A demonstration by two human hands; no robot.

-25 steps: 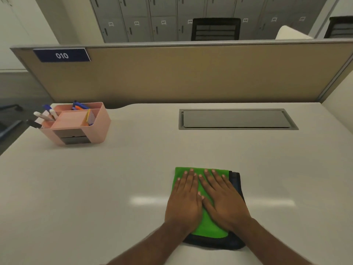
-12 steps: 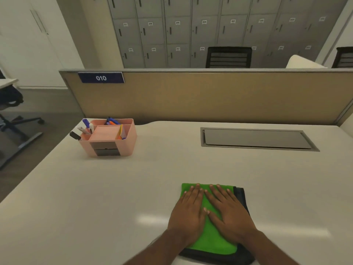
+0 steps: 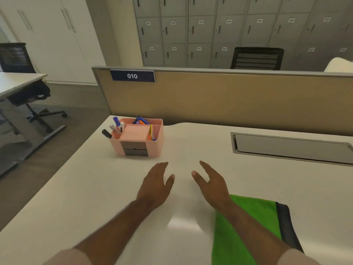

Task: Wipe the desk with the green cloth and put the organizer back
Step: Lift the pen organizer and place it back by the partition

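step: reach for organizer, wiping looks done | left hand and right hand spread wide, empty, mid-frame above counter | pink desk organizer upper left | green cloth lower right, lying flat | next: grip organizer's two sides

Green cloth cut off by the bottom edge and partly hidden under the right forearm, its dark backing showing only along the right side. Locker labels too small and blurred to read. Pens in the organizer mostly hidden by its walls; cable tray clipped at right.
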